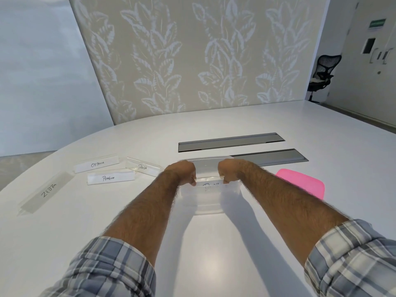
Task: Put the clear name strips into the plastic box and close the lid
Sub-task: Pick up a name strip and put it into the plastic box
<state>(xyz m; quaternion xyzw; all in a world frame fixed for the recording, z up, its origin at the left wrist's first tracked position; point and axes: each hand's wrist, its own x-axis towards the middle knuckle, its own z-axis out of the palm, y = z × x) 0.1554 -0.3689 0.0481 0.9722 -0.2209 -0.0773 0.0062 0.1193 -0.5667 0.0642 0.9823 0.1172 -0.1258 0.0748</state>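
Both hands are over the clear rectangular plastic box (211,198) in the middle of the white oval table (214,254) — left hand (182,171) and right hand (230,170) each have fingers curled shut around the ends of a clear name strip (211,182) with handwriting I can't quite read, held right at the box's open top. So that's strip one going in, not let go of yet as far as I can tell. Four more are out toward the table's left edge: the "ZEBRA" strip (48,189) nearest the edge, then "OSTRICH" (96,165), "PENGUIN" (110,178) and "PANDA" (142,167) bunched together closer to the box. The flat pink plastic lid (308,183) sits just right of the box, partly behind the right forearm — untouched. I'd call it barely started.
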